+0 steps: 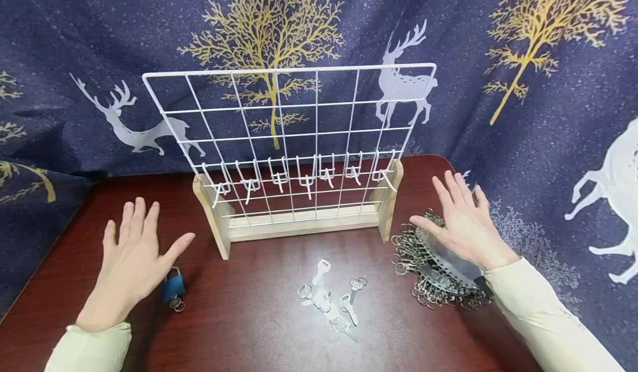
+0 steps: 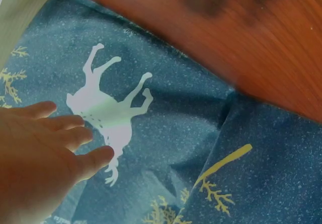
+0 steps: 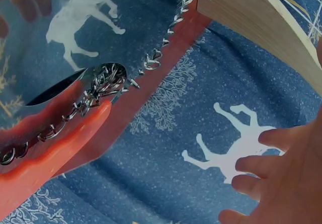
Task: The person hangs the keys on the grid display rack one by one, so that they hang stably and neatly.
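My left hand [image 1: 130, 264] is held up on the left with its fingers straight and the thumb out, nothing in it. Just right of it lies a blue padlock [image 1: 173, 287] with a key on a small ring. My right hand [image 1: 463, 222], fingers also straight, is over a shiny plate [image 1: 451, 258] fringed with many small metal rings [image 1: 408, 250]. In the right wrist view, the fingers [image 3: 259, 166] show against the cloth, apart from the plate's ringed edge [image 3: 151, 60]. Several silver keys [image 1: 324, 303] lie loose on the table between my hands.
A white wire grid rack [image 1: 299, 120] on a wooden stand [image 1: 304, 225] stands at the back middle, with a row of white hooks [image 1: 306, 181] along its lower part. The dark red table [image 1: 239, 316] meets a blue cloth [image 1: 354, 17] with deer and trees behind.
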The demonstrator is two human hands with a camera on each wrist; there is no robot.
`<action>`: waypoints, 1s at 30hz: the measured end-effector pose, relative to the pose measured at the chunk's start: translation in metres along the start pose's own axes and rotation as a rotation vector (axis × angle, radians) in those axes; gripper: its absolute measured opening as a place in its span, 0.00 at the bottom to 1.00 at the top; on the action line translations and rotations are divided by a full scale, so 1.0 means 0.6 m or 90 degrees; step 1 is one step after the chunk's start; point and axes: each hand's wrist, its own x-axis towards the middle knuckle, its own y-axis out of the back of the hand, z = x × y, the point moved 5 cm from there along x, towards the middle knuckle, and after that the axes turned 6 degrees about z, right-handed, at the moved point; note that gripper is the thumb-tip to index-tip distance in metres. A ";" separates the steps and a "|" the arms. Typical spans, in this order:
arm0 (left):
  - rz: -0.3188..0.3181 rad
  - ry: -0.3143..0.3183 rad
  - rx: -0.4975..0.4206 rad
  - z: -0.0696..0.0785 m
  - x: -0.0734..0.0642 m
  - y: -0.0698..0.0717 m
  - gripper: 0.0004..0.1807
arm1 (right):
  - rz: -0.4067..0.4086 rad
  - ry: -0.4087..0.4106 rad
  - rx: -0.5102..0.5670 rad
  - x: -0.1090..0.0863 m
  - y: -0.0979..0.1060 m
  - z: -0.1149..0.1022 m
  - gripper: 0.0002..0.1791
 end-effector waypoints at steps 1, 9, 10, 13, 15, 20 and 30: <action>-0.001 0.001 -0.002 0.000 -0.001 -0.001 0.51 | -0.006 -0.002 -0.002 -0.001 0.001 -0.001 0.53; -0.021 0.053 -0.228 0.017 0.008 -0.003 0.43 | -0.036 0.027 -0.073 -0.032 0.032 -0.062 0.39; -0.022 0.074 -0.277 0.021 0.011 -0.003 0.41 | -0.042 0.033 -0.070 -0.036 0.033 -0.075 0.36; -0.006 0.146 -0.410 0.036 0.024 -0.004 0.36 | -0.061 0.055 -0.041 -0.045 0.027 -0.117 0.29; 0.023 0.192 -0.486 0.048 0.033 -0.009 0.33 | -0.059 0.079 -0.012 -0.046 0.017 -0.144 0.28; 0.086 0.198 -0.573 0.077 0.059 -0.028 0.35 | -0.065 0.140 0.083 -0.043 -0.021 -0.207 0.23; 0.216 0.114 -0.664 0.108 0.088 -0.042 0.32 | -0.125 0.203 0.172 -0.020 -0.099 -0.282 0.13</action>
